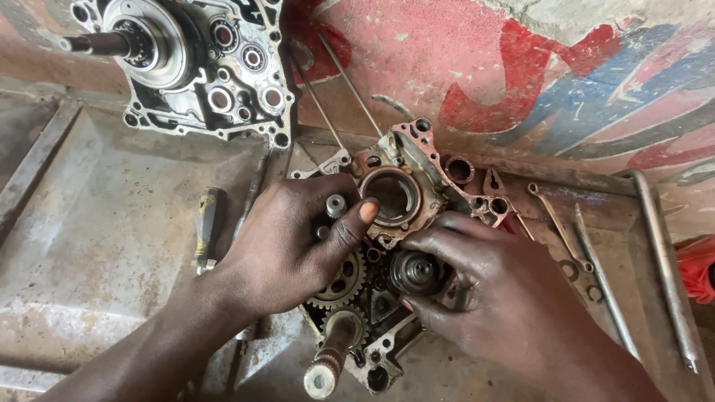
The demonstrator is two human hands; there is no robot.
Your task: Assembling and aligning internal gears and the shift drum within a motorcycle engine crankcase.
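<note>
Over the open crankcase half (395, 201): left hand (287, 238) pressing down to steady it, right hand (484, 290) clenched around a small gear cluster (414, 272), seating it beside the toothed gears (339, 286).

Only one sign here: a big painted sign (521, 82) on a flat sheet at the top right, behind the metal parts. Pink-red all over, worn and scratched. Large dark red shapes across it, next to blue and black stripes slanting toward the right edge. A grey, chipped patch at the very top. No packages, no labels, no screens.
</note>
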